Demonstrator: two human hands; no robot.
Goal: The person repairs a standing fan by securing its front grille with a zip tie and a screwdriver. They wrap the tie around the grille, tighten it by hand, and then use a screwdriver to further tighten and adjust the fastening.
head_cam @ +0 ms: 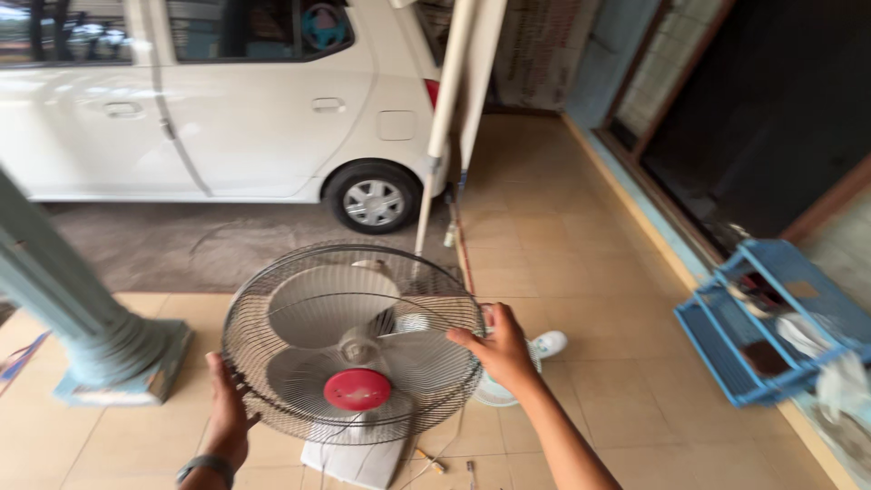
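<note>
Two hands on it: our left hand [224, 410] grips the round wire-caged white fan with red hub [352, 343] at its left rim, our right hand [502, 349] clasps the right rim, above the tan tiled floor [581, 272].

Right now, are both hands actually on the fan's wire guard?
Touching. The head view shows the left hand gripping the lower left rim of the wire guard, and the right hand with fingers laid over its right rim.
</note>
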